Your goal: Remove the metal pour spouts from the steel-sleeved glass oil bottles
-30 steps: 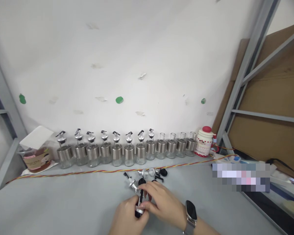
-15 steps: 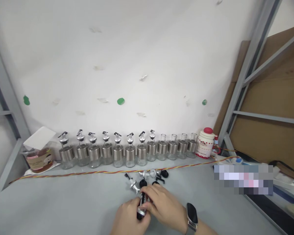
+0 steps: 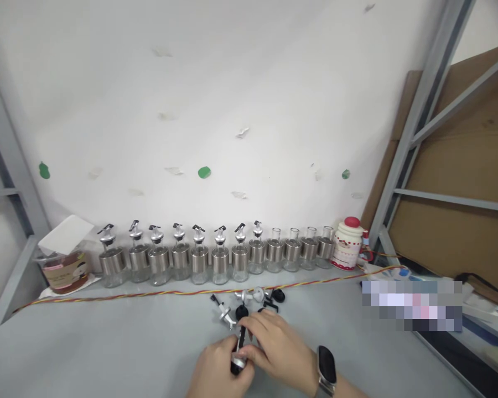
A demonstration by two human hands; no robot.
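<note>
Near the front of the grey table, my left hand is closed around the base of a silver-and-black pourer spout. My right hand, with a watch on its wrist, pinches the black upper part of the same spout. Fingers cover much of it. Just beyond my hands lie a loose silver pourer spout with a black tip and a round black stopper. Further back are clear-and-silver spout pieces, a black lever piece and another black stopper.
Along the wall stands a row of glass bottles with steel sleeves; several, like this bottle, carry spouts, and several, like this one, have bare necks. A twisted cable crosses in front. A tub and a red-lidded jar flank the row.
Both hands keep their hold on the pourer spout, with hardly any movement. The view has shifted very slightly.
</note>
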